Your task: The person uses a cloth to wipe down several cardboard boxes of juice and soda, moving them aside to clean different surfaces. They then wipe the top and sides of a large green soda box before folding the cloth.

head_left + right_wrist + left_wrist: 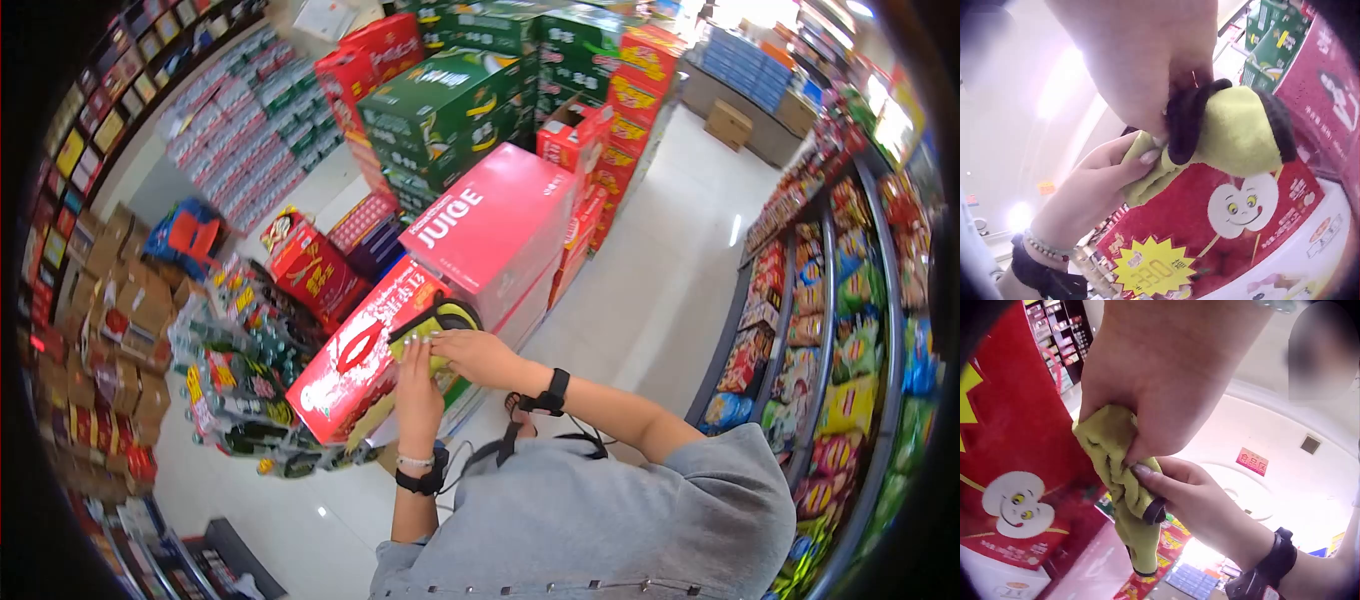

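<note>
A soft yellow-green cloth point(425, 326) with black edging is bunched between both hands above a red carton point(345, 365). My left hand point(418, 398) pinches one side of it; in the right wrist view that thumb presses on a fold. My right hand point(480, 358) grips the cloth close beside the left one, its thumb lying on the folds in the left wrist view. Part of the cloth point(1138, 534) hangs below the fingers there. A black-edged section point(1241, 131) sticks out past the right hand in the right wrist view.
A pink juice carton point(490, 225) stands just beyond the hands, with stacked green cartons point(440, 110) behind. Wrapped bottles point(250, 375) crowd the left side. Snack shelves point(830, 330) line the right, across a tiled aisle point(660, 240).
</note>
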Available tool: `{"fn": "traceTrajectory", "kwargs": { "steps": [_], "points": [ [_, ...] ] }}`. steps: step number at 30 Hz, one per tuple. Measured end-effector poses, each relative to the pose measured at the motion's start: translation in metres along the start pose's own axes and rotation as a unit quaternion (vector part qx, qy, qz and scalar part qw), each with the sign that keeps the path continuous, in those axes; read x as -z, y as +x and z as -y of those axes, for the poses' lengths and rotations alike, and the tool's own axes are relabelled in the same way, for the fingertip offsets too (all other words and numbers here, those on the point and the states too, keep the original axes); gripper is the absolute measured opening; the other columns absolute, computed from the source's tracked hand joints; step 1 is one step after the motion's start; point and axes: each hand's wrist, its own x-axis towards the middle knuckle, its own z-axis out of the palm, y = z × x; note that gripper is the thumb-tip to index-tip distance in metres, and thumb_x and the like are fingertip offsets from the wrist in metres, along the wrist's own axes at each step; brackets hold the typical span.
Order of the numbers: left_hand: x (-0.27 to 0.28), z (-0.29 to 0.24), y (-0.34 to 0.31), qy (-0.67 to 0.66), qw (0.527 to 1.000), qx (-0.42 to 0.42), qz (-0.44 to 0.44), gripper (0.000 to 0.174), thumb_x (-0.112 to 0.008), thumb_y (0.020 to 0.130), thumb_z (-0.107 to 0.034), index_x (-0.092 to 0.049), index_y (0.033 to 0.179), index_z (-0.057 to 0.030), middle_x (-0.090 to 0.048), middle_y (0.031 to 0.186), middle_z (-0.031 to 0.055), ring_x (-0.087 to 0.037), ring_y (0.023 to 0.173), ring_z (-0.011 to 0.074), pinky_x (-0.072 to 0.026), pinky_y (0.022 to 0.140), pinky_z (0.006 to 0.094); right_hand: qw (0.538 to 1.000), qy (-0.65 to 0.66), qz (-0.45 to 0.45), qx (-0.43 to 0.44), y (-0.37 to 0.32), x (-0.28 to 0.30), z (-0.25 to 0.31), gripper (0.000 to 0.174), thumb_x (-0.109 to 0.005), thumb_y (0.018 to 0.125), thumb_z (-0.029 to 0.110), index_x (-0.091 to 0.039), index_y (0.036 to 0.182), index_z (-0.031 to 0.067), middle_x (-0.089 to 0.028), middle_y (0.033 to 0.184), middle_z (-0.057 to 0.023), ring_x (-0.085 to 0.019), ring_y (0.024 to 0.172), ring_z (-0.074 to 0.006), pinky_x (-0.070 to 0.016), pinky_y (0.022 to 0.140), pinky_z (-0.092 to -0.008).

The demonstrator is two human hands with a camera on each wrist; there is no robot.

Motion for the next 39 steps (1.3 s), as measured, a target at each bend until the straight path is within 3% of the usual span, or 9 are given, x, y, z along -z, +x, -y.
{"fn": "traceTrajectory", "kwargs": {
  "steps": [3,5,7,12,16,21,25,26,39],
  "points": [
    [-0.003,-0.017,0.005,-0.057,0.995,-0.027,0.079,0.05,-0.051,0.079,0.005,-0.044,0.128,0.0,-0.047,0.13,0.0219,-0.045,0.121,0.0369,-0.0407,0.098,0.0419,0.988,0.019,0.049,-0.145,-0.024,0.027,0.009,0.04,-0.064,0.078,0.016,-0.055,0.115,0.0061,-0.06,0.113,-0.0145,-0.057,0.106,-0.0287,-0.0468,0.09,-0.0389],
    [0.004,-0.031,0.001,-0.061,0.994,-0.063,0.066,0.048,-0.051,0.08,0.003,-0.045,0.127,-0.0004,-0.052,0.123,0.0224,-0.051,0.113,0.0381,-0.0454,0.091,0.0416,0.984,0.02,0.046,-0.169,-0.042,0.04,0.02,0.04,-0.064,0.079,0.017,-0.055,0.116,0.0067,-0.061,0.111,-0.0146,-0.058,0.104,-0.0299,-0.0472,0.088,-0.0394],
    [0.024,-0.045,-0.009,-0.094,0.978,-0.011,0.184,0.046,-0.05,0.081,0.002,-0.046,0.127,-0.0005,-0.055,0.117,0.0227,-0.054,0.106,0.0394,-0.0467,0.086,0.0429,0.978,0.03,0.052,-0.197,-0.057,0.044,0.04,0.04,-0.063,0.08,0.017,-0.054,0.117,0.0074,-0.061,0.109,-0.0147,-0.058,0.103,-0.031,-0.0477,0.086,-0.0398],
    [0.053,-0.022,-0.041,-0.17,0.971,-0.061,0.154,0.047,-0.05,0.079,0.003,-0.05,0.125,-0.0032,-0.057,0.112,0.0215,-0.055,0.103,0.0387,-0.0464,0.084,0.0415,0.984,0.086,0.014,-0.158,-0.065,0.035,0.096,0.044,-0.063,0.08,0.015,-0.051,0.121,0.007,-0.06,0.107,-0.015,-0.057,0.1,-0.0332,-0.0463,0.086,-0.0414],
    [0.09,0.005,-0.049,-0.156,0.97,-0.082,0.169,0.05,-0.051,0.076,0.005,-0.05,0.126,-0.0026,-0.057,0.113,0.0213,-0.055,0.105,0.038,-0.0452,0.088,0.0407,0.972,0.095,0.061,-0.207,-0.043,0.012,0.123,0.044,-0.062,0.08,0.011,-0.05,0.122,0.006,-0.057,0.116,-0.0156,-0.055,0.106,-0.034,-0.045,0.091,-0.0417],
    [0.156,0.034,-0.05,-0.053,0.988,-0.13,0.058,0.047,-0.048,0.078,0.007,-0.049,0.125,0.0016,-0.052,0.124,0.0211,-0.05,0.115,0.0355,-0.0427,0.095,0.0403,0.994,-0.004,-0.105,-0.027,0.028,-0.029,0.147,0.046,-0.059,0.074,0.001,-0.051,0.12,0.0052,-0.056,0.12,-0.0139,-0.049,0.116,-0.0328,-0.0405,0.098,-0.0425],
    [0.165,0.096,-0.067,-0.037,0.994,-0.049,0.09,0.049,-0.048,0.078,0.007,-0.048,0.126,-0.0001,-0.05,0.126,0.0196,-0.048,0.119,0.034,-0.041,0.098,0.0403,0.996,0.033,-0.058,-0.057,0.056,-0.097,0.147,0.046,-0.059,0.073,0.0,-0.053,0.118,0.004,-0.053,0.125,-0.0144,-0.047,0.12,-0.032,-0.0376,0.102,-0.042],
    [0.161,0.116,-0.075,-0.036,0.991,-0.048,0.116,0.05,-0.048,0.078,0.007,-0.048,0.127,-0.0004,-0.05,0.128,0.019,-0.045,0.123,0.0337,-0.04,0.1,0.0404,0.995,0.015,0.019,-0.101,0.057,-0.116,0.144,0.045,-0.058,0.073,0.001,-0.053,0.118,0.0029,-0.052,0.128,-0.0135,-0.044,0.124,-0.0311,-0.0357,0.105,-0.0412],
    [0.167,0.153,-0.077,-0.117,0.972,-0.134,0.153,0.055,-0.058,0.07,0.008,-0.051,0.124,-0.0012,-0.05,0.131,0.0174,-0.044,0.125,0.0335,-0.0371,0.104,0.0399,0.992,-0.077,0.027,-0.097,0.046,-0.12,0.173,0.052,-0.056,0.074,0.002,-0.049,0.126,0.0033,-0.048,0.133,-0.0116,-0.04,0.128,-0.0316,-0.0358,0.105,-0.0394]
  ]
}}
